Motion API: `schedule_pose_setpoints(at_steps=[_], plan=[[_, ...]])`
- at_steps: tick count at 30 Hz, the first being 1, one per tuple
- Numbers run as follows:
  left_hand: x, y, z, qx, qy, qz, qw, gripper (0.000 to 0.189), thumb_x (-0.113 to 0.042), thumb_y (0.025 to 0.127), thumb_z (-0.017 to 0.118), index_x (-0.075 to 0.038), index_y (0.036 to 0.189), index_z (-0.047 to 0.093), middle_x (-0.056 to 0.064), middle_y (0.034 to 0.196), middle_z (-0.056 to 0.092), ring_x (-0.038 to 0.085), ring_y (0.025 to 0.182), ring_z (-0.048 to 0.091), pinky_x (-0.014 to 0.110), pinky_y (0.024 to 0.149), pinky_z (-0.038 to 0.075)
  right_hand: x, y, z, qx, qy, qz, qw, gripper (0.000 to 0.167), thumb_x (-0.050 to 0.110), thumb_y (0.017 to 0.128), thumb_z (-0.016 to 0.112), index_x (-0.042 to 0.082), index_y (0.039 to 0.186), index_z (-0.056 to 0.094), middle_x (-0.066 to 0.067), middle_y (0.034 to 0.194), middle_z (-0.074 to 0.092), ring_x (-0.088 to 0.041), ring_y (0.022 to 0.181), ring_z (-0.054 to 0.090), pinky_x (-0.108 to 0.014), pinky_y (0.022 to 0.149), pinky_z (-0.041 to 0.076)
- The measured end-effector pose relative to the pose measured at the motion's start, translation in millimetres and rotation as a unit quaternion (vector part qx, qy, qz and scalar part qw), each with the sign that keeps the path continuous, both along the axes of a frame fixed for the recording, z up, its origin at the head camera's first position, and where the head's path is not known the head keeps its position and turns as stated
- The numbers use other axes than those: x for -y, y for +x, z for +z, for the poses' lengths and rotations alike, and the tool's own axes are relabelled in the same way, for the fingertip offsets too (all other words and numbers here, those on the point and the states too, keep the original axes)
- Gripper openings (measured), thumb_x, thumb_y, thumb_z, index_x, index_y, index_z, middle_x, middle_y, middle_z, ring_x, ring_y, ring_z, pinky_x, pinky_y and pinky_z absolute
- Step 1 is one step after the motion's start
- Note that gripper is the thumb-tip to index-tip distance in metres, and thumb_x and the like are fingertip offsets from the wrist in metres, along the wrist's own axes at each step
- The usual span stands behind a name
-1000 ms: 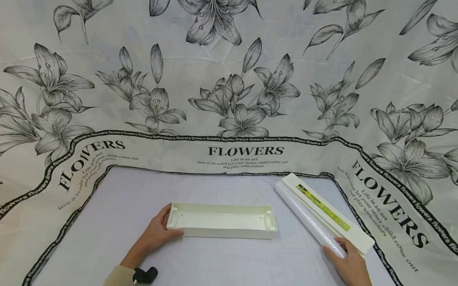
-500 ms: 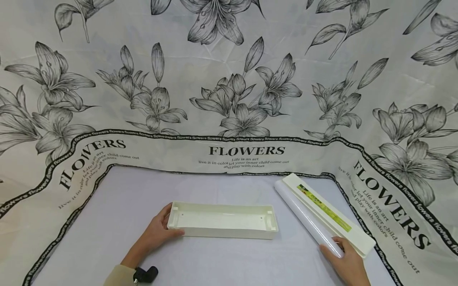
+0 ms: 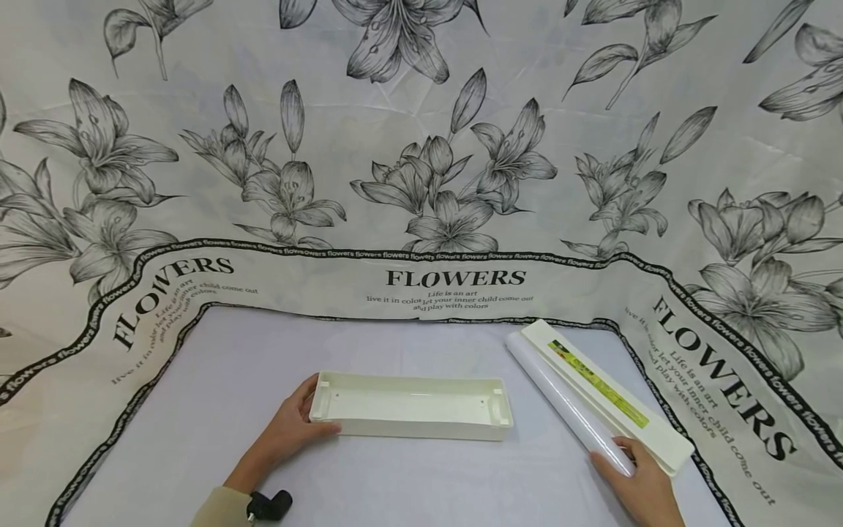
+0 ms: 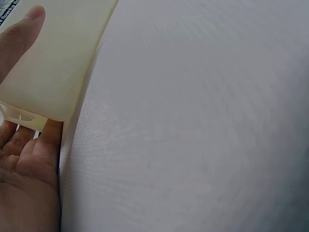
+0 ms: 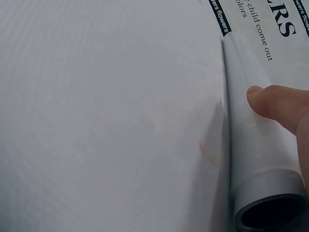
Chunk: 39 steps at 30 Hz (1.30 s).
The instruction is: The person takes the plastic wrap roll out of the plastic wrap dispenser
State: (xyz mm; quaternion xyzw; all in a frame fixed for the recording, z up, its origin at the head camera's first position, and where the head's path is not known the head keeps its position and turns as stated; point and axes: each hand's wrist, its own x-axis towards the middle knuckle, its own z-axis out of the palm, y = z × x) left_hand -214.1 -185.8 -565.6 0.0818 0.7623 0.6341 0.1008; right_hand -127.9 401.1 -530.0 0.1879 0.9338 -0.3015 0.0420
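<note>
A long cream plastic box (image 3: 411,428), open at the top, lies crosswise on the white tabletop. My left hand (image 3: 296,417) grips its left end, the thumb (image 4: 26,31) along the front wall and the fingers around the end. At the right, a roll of clear film (image 3: 560,399) lies slantwise, and my right hand (image 3: 639,479) holds its near end. In the right wrist view the thumb (image 5: 273,104) lies on the wrapped film, close to the hollow tube end (image 5: 270,208). Alongside the roll is a long cream lid (image 3: 665,439) with a yellow-green label (image 3: 596,380).
The white tabletop (image 3: 408,483) is bordered by cloth printed with FLOWERS lettering (image 3: 454,278). Behind it hangs a curtain (image 3: 395,110) with black lily drawings. A black strap device (image 3: 270,505) sits at the left wrist, over a beige sleeve (image 3: 220,509).
My right hand has shifted slightly left on the film roll. The box, roll and lid stay where they were, apart from a slight shift of the view.
</note>
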Motion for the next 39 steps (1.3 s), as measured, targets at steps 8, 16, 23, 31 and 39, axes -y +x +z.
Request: schedule_pose_setpoints(at_steps=[8, 16, 23, 31, 39], plan=[[-0.6, 0.6, 1.5, 0.002, -0.002, 0.0, 1.0, 0.115, -0.021, 0.076, 0.093, -0.01, 0.164, 0.02, 0.017, 0.168, 0.029, 0.034, 0.153, 0.033, 0.027, 0.114, 0.04, 1.5, 0.8, 2.3, 0.0, -0.001, 0.001, 1.0, 0.103, 0.069, 0.089, 0.068, -0.01, 0.146, 0.036, -0.04, 0.14, 0.048, -0.048, 0.115, 0.06, -0.06, 0.088, 0.054], [-0.4, 0.4, 1.7, 0.001, -0.002, 0.0, 1.0, 0.115, -0.021, 0.076, 0.093, -0.009, 0.164, 0.02, 0.017, 0.168, 0.028, 0.035, 0.153, 0.033, 0.028, 0.114, 0.04, 1.2, 0.1, -0.3, -0.002, -0.002, 0.005, 1.0, 0.102, 0.067, 0.089, 0.068, -0.011, 0.146, 0.036, -0.04, 0.139, 0.048, -0.049, 0.115, 0.06, -0.06, 0.089, 0.055], [-1.3, 0.4, 1.1, 0.0, 0.0, -0.001, 1.0, 0.112, -0.02, 0.077, 0.093, -0.011, 0.163, 0.021, 0.017, 0.167, 0.03, 0.035, 0.153, 0.034, 0.026, 0.112, 0.042, 2.5, 1.0, 1.7, -0.01, 0.002, 0.011, 0.9999, 0.098, 0.064, 0.09, 0.07, -0.011, 0.143, 0.038, -0.039, 0.135, 0.051, -0.046, 0.112, 0.063, -0.057, 0.086, 0.057], [-3.1, -0.8, 1.4, 0.007, -0.006, 0.003, 1.0, 0.115, -0.021, 0.076, 0.094, -0.011, 0.164, 0.02, 0.016, 0.168, 0.029, 0.034, 0.153, 0.033, 0.029, 0.114, 0.041, -0.7, 0.0, -0.3, -0.002, 0.001, 0.008, 1.0, 0.1, 0.066, 0.089, 0.069, -0.011, 0.144, 0.038, -0.039, 0.136, 0.051, -0.046, 0.112, 0.062, -0.058, 0.086, 0.056], [-2.2, -0.1, 4.4, 0.014, -0.012, 0.0, 0.9998, 0.118, -0.022, 0.077, 0.093, -0.009, 0.165, 0.016, 0.016, 0.169, 0.024, 0.035, 0.155, 0.03, 0.032, 0.115, 0.04, -2.6, -2.9, -0.2, 0.001, -0.001, 0.017, 0.9999, 0.102, 0.067, 0.087, 0.07, -0.011, 0.144, 0.038, -0.038, 0.133, 0.053, -0.04, 0.107, 0.064, -0.052, 0.08, 0.057]])
